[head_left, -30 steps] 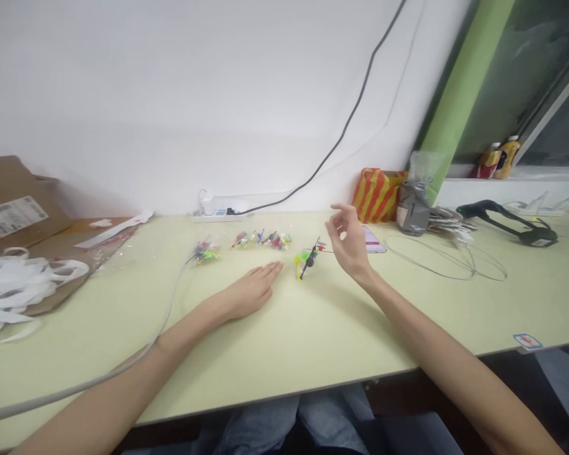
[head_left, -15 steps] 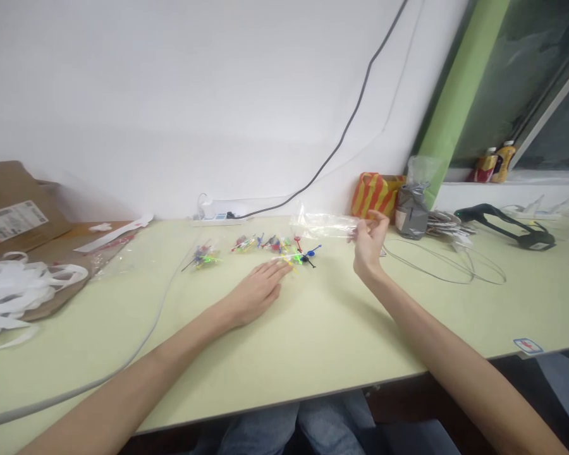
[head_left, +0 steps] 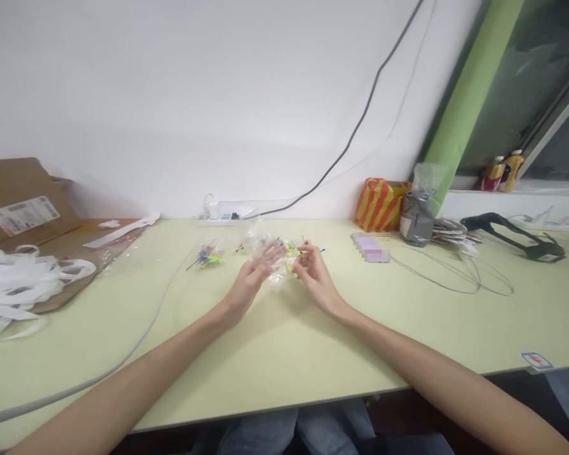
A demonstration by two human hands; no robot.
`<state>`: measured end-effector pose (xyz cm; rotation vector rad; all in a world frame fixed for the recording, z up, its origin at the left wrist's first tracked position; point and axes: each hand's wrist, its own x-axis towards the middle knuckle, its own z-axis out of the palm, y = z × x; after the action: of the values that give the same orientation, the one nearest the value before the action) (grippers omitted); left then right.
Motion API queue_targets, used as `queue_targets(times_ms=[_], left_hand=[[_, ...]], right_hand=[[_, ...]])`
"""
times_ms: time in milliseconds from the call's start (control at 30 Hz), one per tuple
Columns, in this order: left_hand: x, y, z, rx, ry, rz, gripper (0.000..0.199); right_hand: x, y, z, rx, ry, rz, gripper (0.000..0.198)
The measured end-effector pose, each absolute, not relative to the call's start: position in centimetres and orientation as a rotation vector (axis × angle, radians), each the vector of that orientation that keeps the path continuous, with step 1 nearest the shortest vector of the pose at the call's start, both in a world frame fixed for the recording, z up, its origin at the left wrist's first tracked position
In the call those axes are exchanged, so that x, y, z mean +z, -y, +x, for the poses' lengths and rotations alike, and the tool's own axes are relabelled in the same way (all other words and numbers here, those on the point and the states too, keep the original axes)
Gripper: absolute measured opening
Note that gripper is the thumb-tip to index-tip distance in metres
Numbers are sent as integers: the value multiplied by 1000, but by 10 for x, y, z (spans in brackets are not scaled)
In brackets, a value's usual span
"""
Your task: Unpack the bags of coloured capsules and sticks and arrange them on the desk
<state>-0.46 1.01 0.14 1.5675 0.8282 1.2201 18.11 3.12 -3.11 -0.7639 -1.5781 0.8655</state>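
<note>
A thin clear plastic bag (head_left: pixel 275 278) is between my two hands above the table. My left hand (head_left: pixel 250 278) is at its left side, fingers stretched out and a little blurred. With thumb and fingers curled together, my right hand (head_left: pixel 317 278) pinches the bag's right edge. Behind my hands lie small bright plastic pieces (head_left: pixel 306 240) with thin tails, in red, blue, green and yellow, partly covered by the bag and fingers. Left of them, a clear-wrapped bundle of similar coloured pieces (head_left: pixel 208 258) rests on the table.
White strips (head_left: pixel 23 284) and an opened cardboard box (head_left: pixel 23 196) occupy the left. A power strip (head_left: pixel 222 221) sits by the wall. To the right are a phone-like slab (head_left: pixel 370 248), a striped bag (head_left: pixel 379 205), a grey wrapped package (head_left: pixel 416 218), and a black headset-like frame (head_left: pixel 512 235).
My right hand has brought the clear bag left, to the middle. My left hand has lifted off the coloured pieces and turned toward the bag. The phone-like slab is now uncovered.
</note>
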Motion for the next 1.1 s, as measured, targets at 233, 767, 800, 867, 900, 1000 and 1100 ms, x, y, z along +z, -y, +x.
queue_targets(times_ms=[233,767,800,867,900,1000,1100], left_hand=[[-9,-8,-2,1064,-749,1656,57],[0,5,7,947,-796,1713,66],[2,6,8,998,-831,1705,65],[5,8,8,1099,-919,1684,62],[7,8,8,1144,-960,1670,61],[7,6,5,1234,-1028,1640,53],[3,2,2,1267,-1044,1628,46]], right_hand=[[-14,-36,198,826,1669,-882,37],[-2,-6,187,897,1592,-699,32],[-1,-6,188,887,1600,-688,31],[-1,-5,188,870,1607,-672,29],[-1,-5,187,863,1609,-668,28],[-1,-4,186,855,1636,-666,26],[-1,-3,185,863,1699,-673,25]])
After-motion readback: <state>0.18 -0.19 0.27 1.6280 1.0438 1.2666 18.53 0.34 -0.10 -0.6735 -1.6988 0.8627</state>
